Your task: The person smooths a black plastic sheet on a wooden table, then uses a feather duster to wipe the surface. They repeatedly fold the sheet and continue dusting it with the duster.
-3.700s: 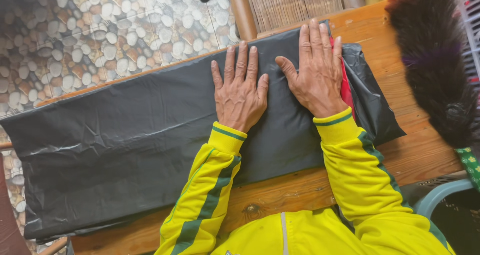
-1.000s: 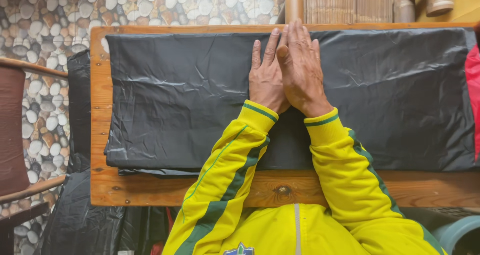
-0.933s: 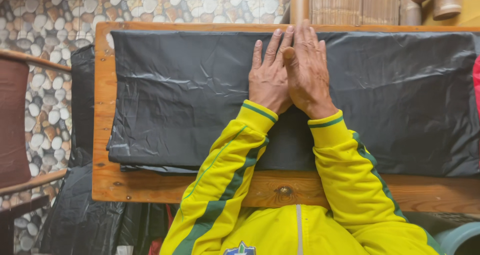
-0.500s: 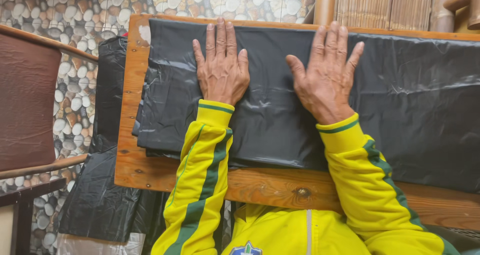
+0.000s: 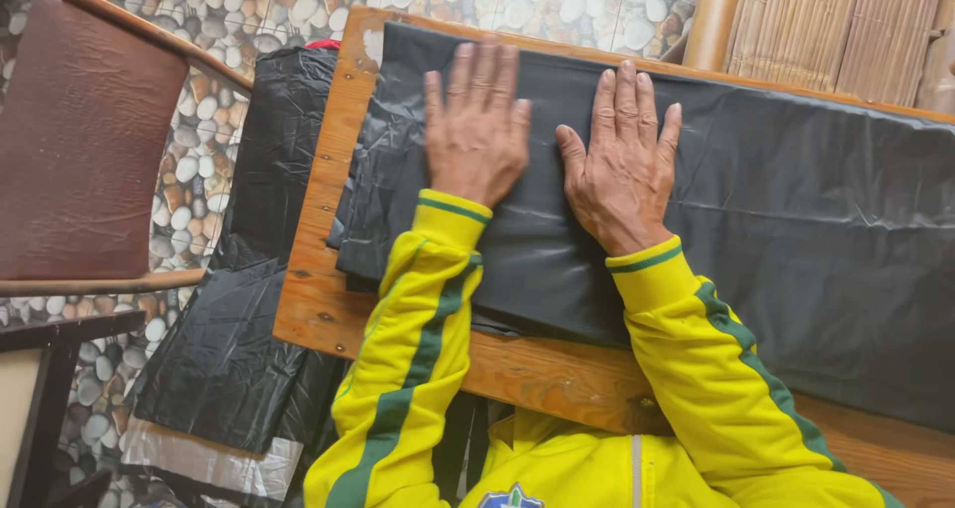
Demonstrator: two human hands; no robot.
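Two hands flat on a folded black plastic sheet [image 5: 776, 229]. Left hand [image 5: 476, 135] palm down, fingers spread a little, pressing near the sheet's end. Right hand [image 5: 622, 170] just beside it, also flat, fingers close together, thumb out toward the left hand. Neither grips anything.

The sheet covers most of the wooden table [image 5: 318, 219] under both palms; its far stretch past the right hand is cut off by the frame edge. The fold layers show only at the crinkled end beyond the left hand, and their count is unclear. Surface is matte to glossy, thin, lightly creased.

More black plastic [image 5: 249, 339] hangs off the table end past the left hand, rumpled, lower part hidden. A clear plastic scrap below it is hard to read. Brown padded chair [image 5: 90, 140] further out that side, partly cut off. Pebble floor [image 5: 209, 160] beneath. Bamboo slats [image 5: 846, 30] beyond the right hand's fingertips. Yellow sleeves with green stripes cover both wrists.
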